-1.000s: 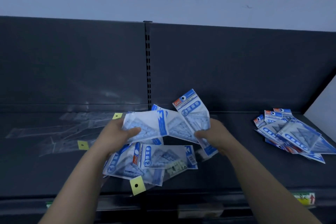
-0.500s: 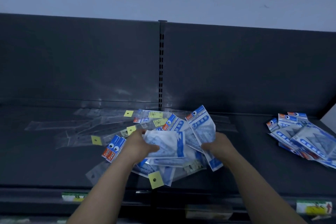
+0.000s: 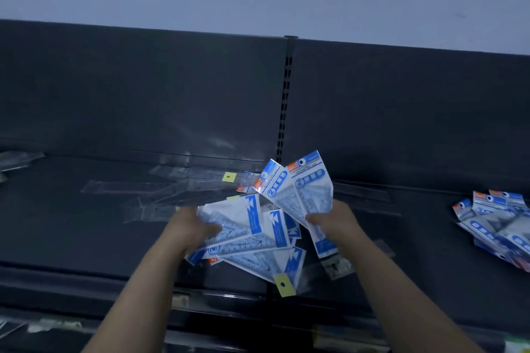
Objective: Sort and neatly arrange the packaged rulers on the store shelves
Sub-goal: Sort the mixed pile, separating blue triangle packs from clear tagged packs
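1. I see both hands up over the dark shelf [image 3: 86, 238], each one full of blue-and-white packets.
2. Left hand [image 3: 192, 228] is closed on a fanned bunch [image 3: 246, 235] of triangle-ruler packets, thumb pressed across the top one; a yellow tag [image 3: 284, 285] dangles from the lowest.
3. Right hand [image 3: 334, 221] pinches two packets [image 3: 301, 189] tilted up toward the back panel [image 3: 401, 112], printed headers on top.
4. Compared with a second ago, the loose packets that lay flat under my hands are now gathered into the left-hand fan, and the two bunches sit closer, nearly touching.
5. That tells me the blue lot is being collected into one stack, so the sort is partway, not finished.
6. Clear long-ruler sleeves [image 3: 160, 192] lie scattered on the shelf behind the left hand, untidy; the light is dim, so I can't count them.
7. A second heap of blue packets [image 3: 496, 218] waits well apart at the right end of the shelf.
8. My guess: the fan needs squaring before it joins that heap.
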`<state>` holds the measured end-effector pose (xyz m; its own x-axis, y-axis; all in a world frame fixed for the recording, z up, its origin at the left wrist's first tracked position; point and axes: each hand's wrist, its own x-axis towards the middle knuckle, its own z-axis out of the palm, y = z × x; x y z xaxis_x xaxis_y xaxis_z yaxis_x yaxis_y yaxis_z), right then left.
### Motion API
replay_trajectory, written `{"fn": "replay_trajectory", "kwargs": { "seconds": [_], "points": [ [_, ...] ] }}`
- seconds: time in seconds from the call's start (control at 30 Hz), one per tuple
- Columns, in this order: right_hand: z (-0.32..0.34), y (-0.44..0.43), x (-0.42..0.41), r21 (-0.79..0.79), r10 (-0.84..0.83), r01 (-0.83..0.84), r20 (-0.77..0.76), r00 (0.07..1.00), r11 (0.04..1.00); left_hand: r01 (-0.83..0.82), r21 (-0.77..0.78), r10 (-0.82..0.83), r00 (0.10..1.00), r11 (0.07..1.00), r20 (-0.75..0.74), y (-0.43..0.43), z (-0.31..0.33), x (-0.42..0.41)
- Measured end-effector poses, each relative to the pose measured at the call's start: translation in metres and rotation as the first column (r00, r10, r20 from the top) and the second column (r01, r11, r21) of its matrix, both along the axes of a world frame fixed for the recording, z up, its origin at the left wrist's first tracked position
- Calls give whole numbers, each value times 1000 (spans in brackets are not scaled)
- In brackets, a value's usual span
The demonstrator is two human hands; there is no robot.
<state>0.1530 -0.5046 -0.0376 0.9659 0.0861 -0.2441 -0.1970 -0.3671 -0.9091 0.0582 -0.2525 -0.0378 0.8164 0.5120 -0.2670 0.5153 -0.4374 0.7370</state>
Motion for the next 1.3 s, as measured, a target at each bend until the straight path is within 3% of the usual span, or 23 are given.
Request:
{"fn": "replay_trajectory", "kwargs": {
  "seconds": [0.2, 0.37, 0.5, 0.67, 0.77, 1.17, 1.3],
  "points": [
    [-14, 9, -4, -64, 64, -67, -52, 997, 996, -9, -38, 11, 999, 999, 53, -10, 1, -6],
    [-7, 4, 2, 236, -37, 46, -44, 998, 971, -92, -213, 139, 965, 973, 221, -5, 2, -2],
    [2, 5, 9, 375, -4, 19, -40, 999, 927, -101, -176, 145, 955, 979, 260, -7, 4, 9],
    [-6, 19, 1, 166, 292, -281, -41, 956, 945, -8, -322, 123, 932, 947, 340, -13, 8, 17],
    [-12, 24, 4, 90, 370, -367, -29, 928, 926, 74, -413, 126, 891, 908, 437, -15, 11, 18],
    [9, 38, 30, 180, 330, -336, 62, 942, 925, 230, -364, 108, 697, 903, 709, -10, 49, 22],
    [30, 37, 35, 204, 344, -369, 146, 927, 907, 291, -364, 60, 704, 885, 708, 0, 65, 23]
  ]
}}
